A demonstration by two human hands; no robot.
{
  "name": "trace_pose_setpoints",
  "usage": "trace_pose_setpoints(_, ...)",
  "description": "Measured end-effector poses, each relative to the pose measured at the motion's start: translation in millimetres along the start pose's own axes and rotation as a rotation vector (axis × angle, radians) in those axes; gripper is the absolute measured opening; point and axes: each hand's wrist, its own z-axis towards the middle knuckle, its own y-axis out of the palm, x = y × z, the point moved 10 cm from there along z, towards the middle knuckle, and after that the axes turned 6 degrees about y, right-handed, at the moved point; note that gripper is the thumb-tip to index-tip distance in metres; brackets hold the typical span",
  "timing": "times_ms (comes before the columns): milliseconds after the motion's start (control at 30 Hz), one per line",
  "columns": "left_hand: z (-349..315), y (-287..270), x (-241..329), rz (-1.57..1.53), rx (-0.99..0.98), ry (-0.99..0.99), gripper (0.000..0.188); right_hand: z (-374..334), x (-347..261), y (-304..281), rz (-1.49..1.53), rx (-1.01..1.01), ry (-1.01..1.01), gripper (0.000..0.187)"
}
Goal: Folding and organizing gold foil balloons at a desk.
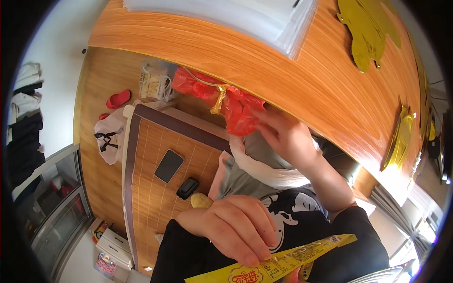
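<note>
At the bottom, my left hand [238, 226] is closed on a long, narrow yellow printed wrapper [302, 258]. The wrapper slants up to the right and tapers to a crimped end. My right hand [285, 139] reaches to a red plastic bag [240, 118] under the table edge. Its thumb and fingers are apart, and the fingertips are at the bag's side, slightly blurred. Gold-coloured ribbon [219, 100] hangs on the front of the bag. What lies inside the bag is hidden.
Clear plastic sleeves [236, 16] and gold foil shapes [365, 33] lie on the wooden table [198, 42]. A phone [169, 166] and a black case [188, 188] rest on the slatted mat [146, 188]. Red slippers [118, 99] and a white bag [156, 85] are on the floor.
</note>
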Motion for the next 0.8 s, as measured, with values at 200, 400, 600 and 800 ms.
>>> trace_pose_setpoints(200, -5, -20, 5, 0.196, -0.020, -0.027, 0.008, -36, -36, -43, 1.040, -0.508, 0.023, 0.062)
trace_pose_setpoints(400, 8, -28, 11, 0.309, -0.049, -0.098, 0.006, -45, -100, -93, 0.863, -0.708, -0.393, 0.056)
trace_pose_setpoints(600, 17, -25, 5, 0.234, -0.141, -0.042, 0.009, -48, -94, -102, 0.385, -0.354, -0.484, 0.015)
trace_pose_setpoints(800, 6, -38, -16, 0.085, 0.127, -0.165, 0.006, -50, -84, -100, 0.253, -0.089, -0.529, 0.010)
